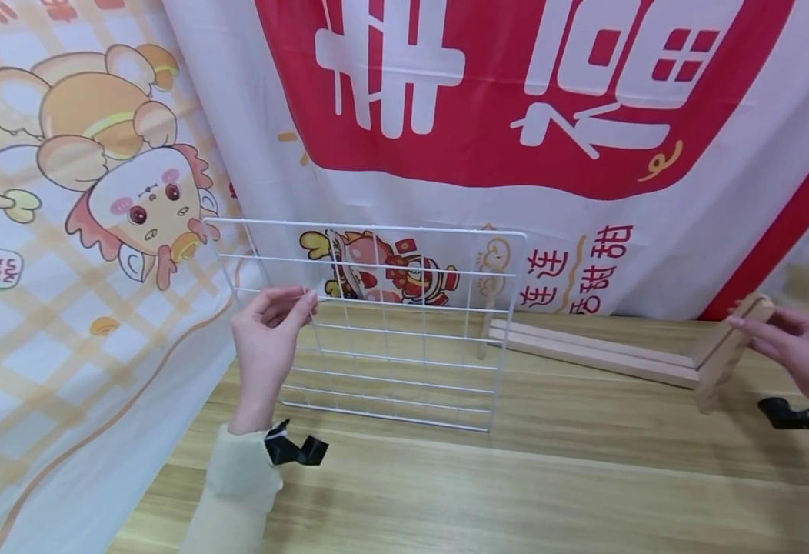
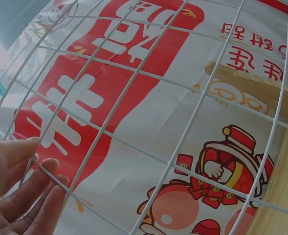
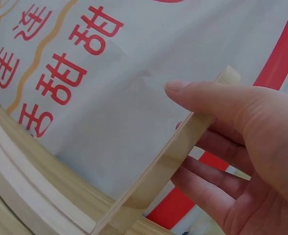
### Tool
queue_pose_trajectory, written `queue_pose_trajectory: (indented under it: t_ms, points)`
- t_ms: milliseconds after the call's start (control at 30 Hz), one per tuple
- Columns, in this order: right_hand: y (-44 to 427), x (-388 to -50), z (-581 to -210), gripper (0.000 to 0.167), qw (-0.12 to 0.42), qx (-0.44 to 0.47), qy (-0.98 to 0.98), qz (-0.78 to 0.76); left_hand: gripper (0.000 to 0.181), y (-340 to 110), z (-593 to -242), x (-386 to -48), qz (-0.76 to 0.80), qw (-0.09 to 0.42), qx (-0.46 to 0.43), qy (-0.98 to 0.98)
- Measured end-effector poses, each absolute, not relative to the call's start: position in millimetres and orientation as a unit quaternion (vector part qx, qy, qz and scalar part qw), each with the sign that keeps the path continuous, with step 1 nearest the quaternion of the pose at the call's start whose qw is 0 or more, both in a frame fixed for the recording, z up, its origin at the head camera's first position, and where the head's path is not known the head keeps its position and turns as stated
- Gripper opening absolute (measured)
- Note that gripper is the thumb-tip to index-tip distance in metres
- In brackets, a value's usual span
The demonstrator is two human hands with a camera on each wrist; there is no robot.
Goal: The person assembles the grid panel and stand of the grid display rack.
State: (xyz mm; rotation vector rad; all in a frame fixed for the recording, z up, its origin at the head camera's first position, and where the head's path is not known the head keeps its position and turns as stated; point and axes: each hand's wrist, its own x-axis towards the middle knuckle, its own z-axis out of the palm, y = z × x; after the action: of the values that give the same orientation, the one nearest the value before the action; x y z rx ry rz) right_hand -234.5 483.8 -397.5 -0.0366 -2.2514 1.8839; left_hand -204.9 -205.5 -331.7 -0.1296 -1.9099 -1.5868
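A white wire grid panel (image 1: 404, 323) stands tilted over the table in the head view. My left hand (image 1: 271, 327) pinches one of its wires near the left side, thumb against fingers; the left wrist view shows the wire grid (image 2: 102, 129) close up. At the right, my right hand (image 1: 802, 346) grips the upper end of an upright on a wooden stand (image 1: 598, 355), which has a long base bar and an upright at each end. In the right wrist view the wooden upright (image 3: 168, 156) sits between thumb and fingers. The stand's far-left upright is partly behind the grid.
The wood-grain table (image 1: 584, 477) runs beneath everything. Behind hangs a white cloth with a red printed panel (image 1: 501, 154), and a checked cartoon cloth (image 1: 51, 346) drapes on the left. Black straps (image 1: 297, 448) circle both wrists.
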Motion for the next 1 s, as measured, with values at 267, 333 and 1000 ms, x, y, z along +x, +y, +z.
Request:
queue_pose_trajectory:
  t_ms: [267, 333, 1000]
  points:
    - [471, -236, -395, 0.058, 0.096, -0.029, -0.826, 0.555, 0.033, -206, -331, -207, -0.605, 0.321, -0.049, -0.727]
    - [467, -237, -393, 0.066, 0.090, -0.031, -0.831, 0.549, 0.033, -206, -330, -206, -0.603, 0.322, -0.050, -0.728]
    - [429, -240, -379, 0.075, 0.073, -0.043, -0.881, 0.466, 0.033, -206, -330, -206, -0.596, 0.314, -0.043, -0.738]
